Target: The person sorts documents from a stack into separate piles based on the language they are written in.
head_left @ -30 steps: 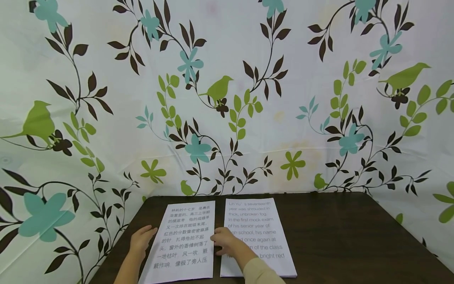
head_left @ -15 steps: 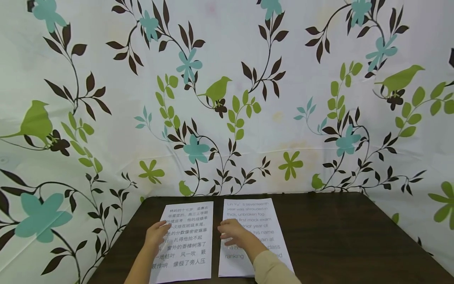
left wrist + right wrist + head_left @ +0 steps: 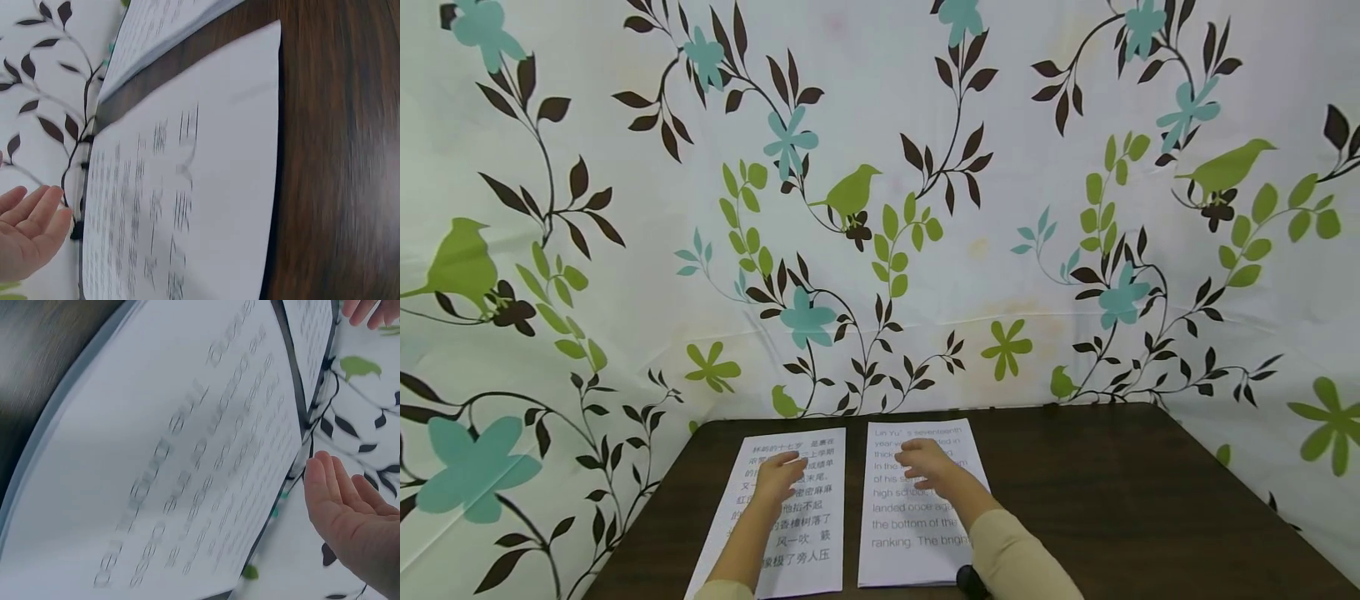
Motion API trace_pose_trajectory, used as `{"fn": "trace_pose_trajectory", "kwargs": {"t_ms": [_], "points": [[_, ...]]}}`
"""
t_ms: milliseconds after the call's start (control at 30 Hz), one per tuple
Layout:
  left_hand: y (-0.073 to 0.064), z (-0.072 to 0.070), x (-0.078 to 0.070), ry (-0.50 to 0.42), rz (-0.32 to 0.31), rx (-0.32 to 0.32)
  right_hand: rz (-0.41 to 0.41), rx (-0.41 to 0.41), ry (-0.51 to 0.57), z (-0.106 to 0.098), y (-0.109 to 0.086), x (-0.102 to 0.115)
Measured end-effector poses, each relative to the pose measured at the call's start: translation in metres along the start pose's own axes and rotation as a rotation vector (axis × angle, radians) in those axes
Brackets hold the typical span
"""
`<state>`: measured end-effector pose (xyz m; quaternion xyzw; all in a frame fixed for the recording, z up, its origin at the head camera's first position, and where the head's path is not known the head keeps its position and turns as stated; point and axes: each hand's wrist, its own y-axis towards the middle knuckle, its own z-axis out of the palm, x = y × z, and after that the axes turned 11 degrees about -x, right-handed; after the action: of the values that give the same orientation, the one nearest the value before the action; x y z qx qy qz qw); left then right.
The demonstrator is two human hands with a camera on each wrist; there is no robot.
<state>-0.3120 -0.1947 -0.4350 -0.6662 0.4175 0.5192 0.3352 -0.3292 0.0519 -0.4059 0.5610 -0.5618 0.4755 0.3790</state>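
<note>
Two printed paper stacks lie side by side on the dark table. The sheet with Chinese text (image 3: 805, 533) is on the left, and the sheet with English text (image 3: 902, 517) is on the right. Above the Chinese sheet hovers my left hand (image 3: 778, 479), its fingers loosely bent and holding nothing. My right hand (image 3: 928, 467) hangs over the English sheet, also holding nothing. In the left wrist view the left hand (image 3: 31, 231) shows relaxed fingers apart from the paper. The right wrist view shows the right hand (image 3: 350, 512) with fingers extended, raised off the sheet.
The dark wooden table (image 3: 1112, 500) extends to the right of the papers. Behind it hangs a white cloth (image 3: 880, 208) printed with birds, leaves and flowers. A small black object (image 3: 972, 581) shows beside the right sleeve.
The left hand has moved from the Chinese sheet's left edge to above its text. My right hand has left the gap between the sheets and risen over the English one.
</note>
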Motion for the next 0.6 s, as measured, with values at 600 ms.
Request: {"fn": "trace_pose_trajectory", "kwargs": {"t_ms": [600], "points": [[-0.014, 0.049, -0.01, 0.011, -0.063, 0.08, 0.019, -0.281, -0.118, -0.07, 0.001, -0.024]]}}
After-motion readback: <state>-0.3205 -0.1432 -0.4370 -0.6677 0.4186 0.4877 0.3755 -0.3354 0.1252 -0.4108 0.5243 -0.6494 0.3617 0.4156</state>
